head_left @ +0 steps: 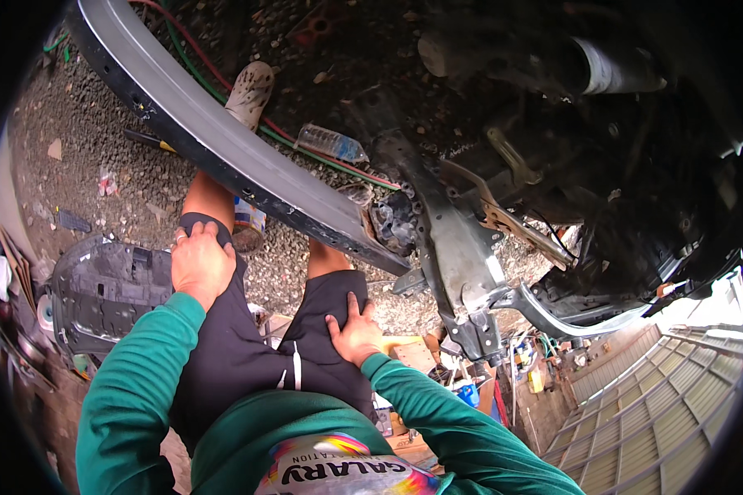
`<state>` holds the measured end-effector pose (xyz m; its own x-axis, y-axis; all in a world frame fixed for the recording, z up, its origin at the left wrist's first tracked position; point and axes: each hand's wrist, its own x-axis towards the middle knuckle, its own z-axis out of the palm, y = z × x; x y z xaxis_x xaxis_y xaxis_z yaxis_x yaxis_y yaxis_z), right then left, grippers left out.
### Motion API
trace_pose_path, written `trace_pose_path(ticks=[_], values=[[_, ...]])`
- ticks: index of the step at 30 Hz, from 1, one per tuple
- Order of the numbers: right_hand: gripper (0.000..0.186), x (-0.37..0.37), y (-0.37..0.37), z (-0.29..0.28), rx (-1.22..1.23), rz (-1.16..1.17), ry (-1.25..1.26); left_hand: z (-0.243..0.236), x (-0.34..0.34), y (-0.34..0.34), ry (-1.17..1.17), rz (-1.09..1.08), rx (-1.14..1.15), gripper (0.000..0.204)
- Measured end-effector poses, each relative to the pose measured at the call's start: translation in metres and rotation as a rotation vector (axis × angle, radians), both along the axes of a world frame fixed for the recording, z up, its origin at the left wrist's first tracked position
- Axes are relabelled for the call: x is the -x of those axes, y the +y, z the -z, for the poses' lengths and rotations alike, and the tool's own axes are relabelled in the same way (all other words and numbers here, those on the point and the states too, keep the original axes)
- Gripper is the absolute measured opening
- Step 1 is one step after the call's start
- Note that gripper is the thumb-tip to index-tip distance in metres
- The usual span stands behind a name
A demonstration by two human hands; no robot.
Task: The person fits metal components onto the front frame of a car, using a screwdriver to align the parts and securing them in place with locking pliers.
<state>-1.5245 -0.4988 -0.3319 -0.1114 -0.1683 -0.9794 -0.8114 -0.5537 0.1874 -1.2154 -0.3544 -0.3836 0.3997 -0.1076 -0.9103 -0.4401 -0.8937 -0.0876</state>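
Note:
My left hand [202, 262] rests over my left knee, its fingers laid on the dark shorts [231, 346] and nothing held. Lower on my right thigh lies my right hand [357, 332], fingers apart and also holding nothing. Just ahead of both knees, a long grey metal car body rail [248, 153] with a black lower edge crosses from upper left to centre. Its near end meets a dark, crumpled metal joint [395, 223] beside a black frame member [458, 256]. Neither hand touches the metal.
Red and green hoses [305, 153] run over the gravel behind the rail, near a clear plastic bottle [332, 143]. A black plastic panel [103, 293] lies at left. Dark vehicle parts [627, 181] fill the right side. A dark tool with yellow [149, 139] lies by the rail.

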Motion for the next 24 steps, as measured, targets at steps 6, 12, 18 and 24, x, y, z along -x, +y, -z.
trace_pose_path(ticks=[6,12,18,24], values=[[0.093,0.004,0.004,-0.005,0.010,0.085,-0.001,0.001,0.004,-0.004,-0.003,0.015,-0.004,0.042],[0.091,0.020,0.010,-0.013,0.034,0.198,-0.045,0.003,0.011,-0.014,-0.020,0.083,-0.011,0.042],[0.081,0.050,0.011,-0.032,0.167,0.387,-0.098,-0.009,0.015,-0.033,-0.041,0.090,-0.003,0.038],[0.068,0.096,-0.009,-0.107,0.136,0.639,-0.342,-0.067,0.004,-0.001,-0.173,0.308,0.449,0.038]])
